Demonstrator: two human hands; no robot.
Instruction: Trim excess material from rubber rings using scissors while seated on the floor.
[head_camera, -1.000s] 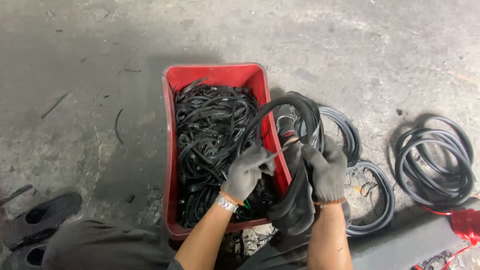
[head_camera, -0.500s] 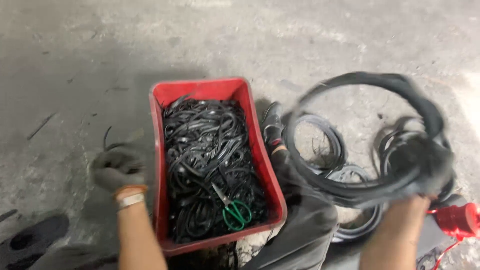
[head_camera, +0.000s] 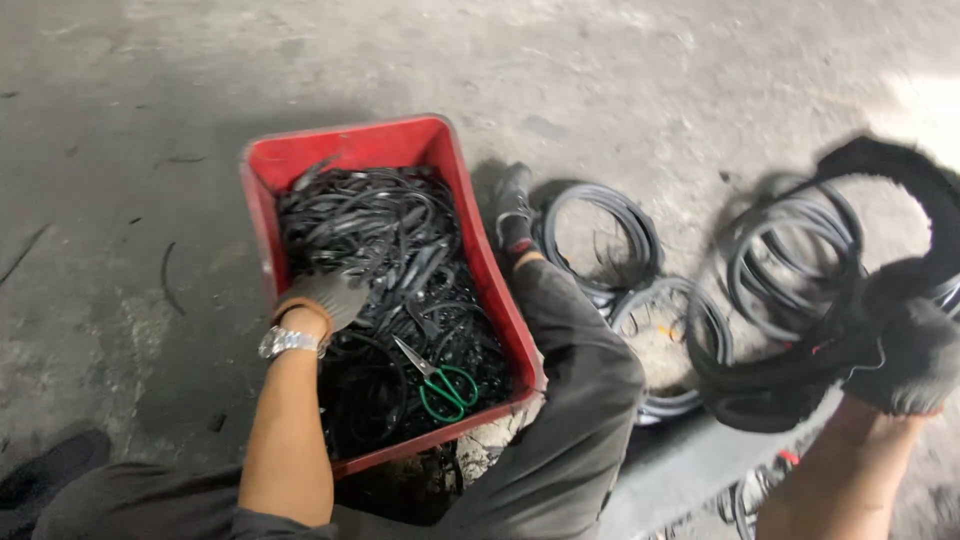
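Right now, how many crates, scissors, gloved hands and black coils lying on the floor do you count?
Crate: 1
Scissors: 1
Gloved hands: 2, left hand, right hand
Floor coils: 3
Total: 7

Black rubber ring, large loop, blurred, held up at right above the floor. Tangled black rubber strips heaped in red crate.
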